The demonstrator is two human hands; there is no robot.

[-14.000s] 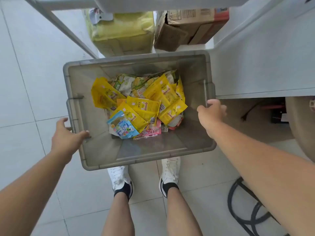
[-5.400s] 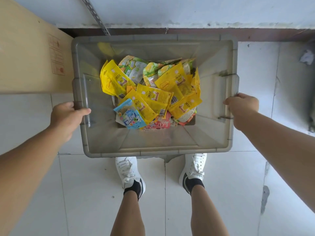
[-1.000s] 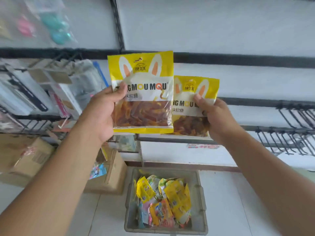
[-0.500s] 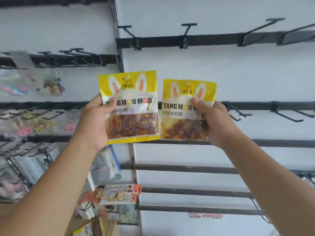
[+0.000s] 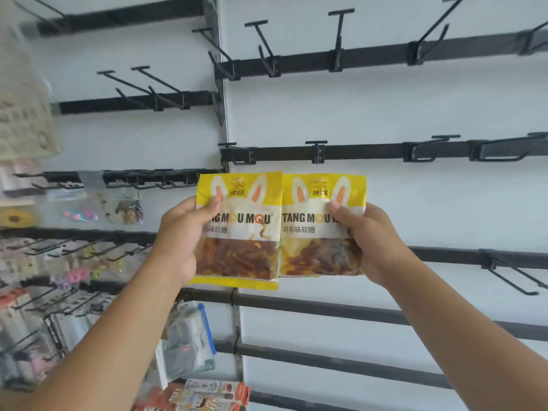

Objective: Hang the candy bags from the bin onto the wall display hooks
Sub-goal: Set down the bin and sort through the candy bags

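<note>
At the far left, I am seeing blurred hanging packets crowding their pegs, so there is little room on that side. My left hand is gripping the left candy bag by its left edge: the thumb is lying across the yellow front near the top and the other fingers are curling out of sight behind the bag. That bag is standing upright, and its right edge is just overlapping the right candy bag, which is being held level with it. My right hand is gripping this second bag by its right edge, with the thumb pressing on the front beside the printed rabbit ear and the remaining fingers wrapping round the back.

Both bags are hanging in the air just below a black rail, apart from it. A short hook is sitting directly above the right bag's top edge. Bare white wall is showing above and to the right, where long hooks are sticking out well apart from the hands.
</note>
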